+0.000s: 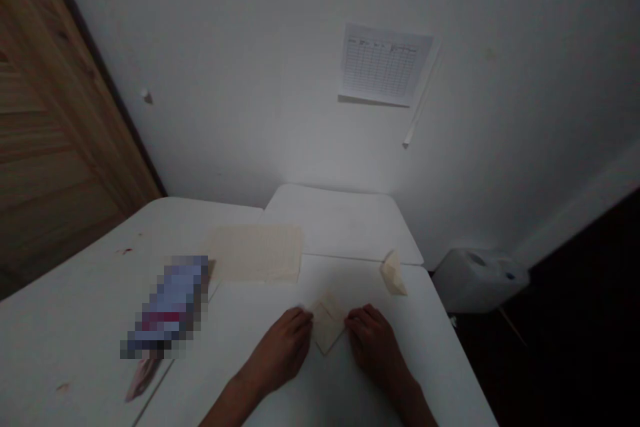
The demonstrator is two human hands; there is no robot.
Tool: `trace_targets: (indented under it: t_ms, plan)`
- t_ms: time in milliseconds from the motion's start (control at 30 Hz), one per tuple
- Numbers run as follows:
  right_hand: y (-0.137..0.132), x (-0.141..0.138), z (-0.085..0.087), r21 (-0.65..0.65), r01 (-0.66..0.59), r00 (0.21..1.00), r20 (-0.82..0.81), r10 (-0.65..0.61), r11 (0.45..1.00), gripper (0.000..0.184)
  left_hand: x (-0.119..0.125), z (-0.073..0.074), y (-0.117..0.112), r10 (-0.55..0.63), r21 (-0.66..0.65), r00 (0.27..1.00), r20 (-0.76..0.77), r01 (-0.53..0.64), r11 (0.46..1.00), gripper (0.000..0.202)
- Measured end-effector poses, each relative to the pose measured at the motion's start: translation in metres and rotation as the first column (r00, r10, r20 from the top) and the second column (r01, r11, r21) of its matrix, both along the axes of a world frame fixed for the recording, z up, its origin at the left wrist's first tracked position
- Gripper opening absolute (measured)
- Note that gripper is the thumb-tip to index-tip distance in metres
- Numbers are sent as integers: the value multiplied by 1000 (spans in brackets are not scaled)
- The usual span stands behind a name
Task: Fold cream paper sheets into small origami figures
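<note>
A small cream sheet of paper (328,327), partly folded into a diamond shape, lies on the white table (75,320) near its front. My left hand (283,350) presses its left corner with curled fingers. My right hand (375,343) holds the right corner the same way, fingers pinched on the paper's edge. A finished folded cream paper piece (393,273) stands on the table a little beyond my right hand.
A stack of cream paper sheets (255,252) lies behind my left hand. A blurred-out rectangular item (167,307) sits at the left. A printed chart (383,65) hangs on the white wall. A white container (477,278) stands on the floor at right. A wooden door (45,147) is at left.
</note>
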State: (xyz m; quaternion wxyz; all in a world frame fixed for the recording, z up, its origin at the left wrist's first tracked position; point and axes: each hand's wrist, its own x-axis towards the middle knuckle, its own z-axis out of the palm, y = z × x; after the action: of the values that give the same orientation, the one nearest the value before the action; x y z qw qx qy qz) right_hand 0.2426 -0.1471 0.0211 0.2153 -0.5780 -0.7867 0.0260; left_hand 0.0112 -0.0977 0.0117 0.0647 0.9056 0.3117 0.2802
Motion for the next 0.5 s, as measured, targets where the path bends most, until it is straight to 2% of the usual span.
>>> trace_targets:
  t_ms: [100,200,367,500]
  plan:
    - [1,-9,1,-13,-4,998,-56,3,1000,20,6,0,0,-1,-18,999,-50,0,1000,21]
    - [7,-18,-4,5,-19,993,-113,19,1000,19,13,-8,4,18,-42,999,-37,-20,999,22]
    - [11,-21,-11,41,-32,987,-158,38,999,21,14,-18,11,-78,-67,992,-95,72,995,56]
    - [8,-20,-15,57,-10,988,-155,19,998,24,10,-13,9,-49,-77,998,-50,45,996,47]
